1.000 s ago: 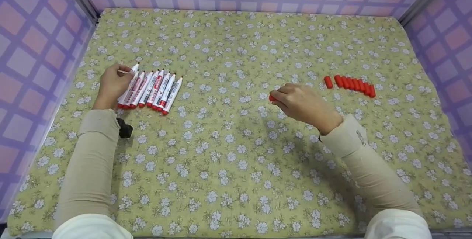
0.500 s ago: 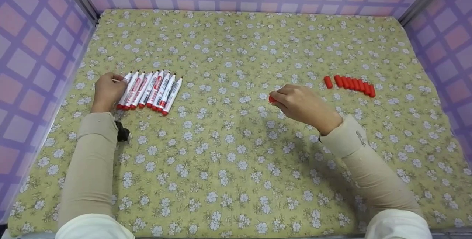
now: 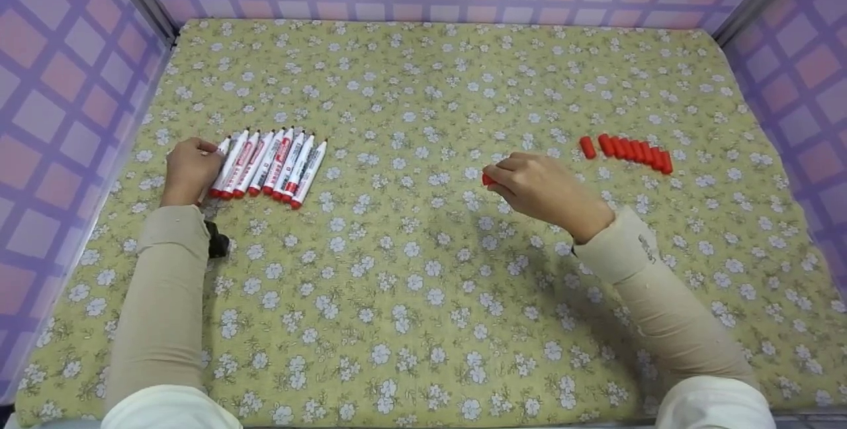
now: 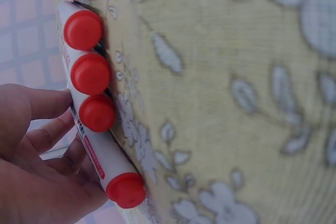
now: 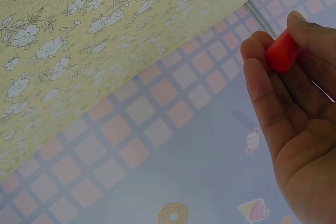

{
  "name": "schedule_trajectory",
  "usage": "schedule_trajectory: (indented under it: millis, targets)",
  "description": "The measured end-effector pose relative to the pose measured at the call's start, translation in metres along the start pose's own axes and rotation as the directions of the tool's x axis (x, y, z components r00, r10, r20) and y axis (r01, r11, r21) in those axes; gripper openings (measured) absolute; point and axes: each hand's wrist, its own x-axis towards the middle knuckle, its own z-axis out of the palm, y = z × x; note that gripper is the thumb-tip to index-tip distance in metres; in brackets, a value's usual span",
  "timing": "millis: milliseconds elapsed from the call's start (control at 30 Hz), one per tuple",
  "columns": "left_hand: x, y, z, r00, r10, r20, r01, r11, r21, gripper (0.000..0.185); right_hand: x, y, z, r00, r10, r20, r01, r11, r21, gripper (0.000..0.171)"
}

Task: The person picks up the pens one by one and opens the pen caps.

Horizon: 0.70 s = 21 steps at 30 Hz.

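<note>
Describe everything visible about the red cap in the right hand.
The red cap is a small, smooth piece that looks like plastic, plain bright red with no marking visible. The right hand pinches it at the fingertips, which hide much of it. In the head view only its end pokes out to the left of the hand, near the middle of the floral cloth. Whether it touches the cloth cannot be told.

The worktop point(image 3: 423, 270) wears yellow-green cloth with white flowers — walls point(image 3: 59, 85) checked purple and pink. Markers point(image 3: 271, 163) are white with red ends; the caps point(image 3: 628, 149) — upper right — are plain red.
</note>
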Motion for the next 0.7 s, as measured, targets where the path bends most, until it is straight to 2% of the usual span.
schedule_trajectory:
  millis: [200,333,433,567,700]
  targets:
    - [-0.002,-0.001,0.002,0.998,0.053,-0.037,-0.052,0.998,0.023,0.043,-0.002,0.001,0.000,1.000,0.014,0.000,-0.014,1.000,0.017,0.012]
    - [-0.004,-0.001,0.002,0.998,0.043,-0.049,-0.043,0.999,0.010,0.045,-0.003,0.002,0.001,1.000,0.011,0.004,-0.011,1.000,0.025,0.014]
    - [-0.005,0.003,0.004,0.995,0.040,-0.089,-0.040,0.999,0.005,0.044,-0.004,0.002,0.002,1.000,0.012,0.003,-0.013,0.999,0.030,0.015]
    - [-0.007,0.011,0.007,0.985,0.073,-0.159,-0.075,0.997,-0.007,0.042,-0.006,0.004,0.002,1.000,0.018,-0.011,-0.017,0.999,0.032,0.013]
    - [-0.011,0.021,0.015,0.968,0.137,-0.210,-0.144,0.989,-0.021,0.040,-0.009,0.007,0.002,0.999,0.018,-0.027,-0.018,1.000,0.024,0.014]
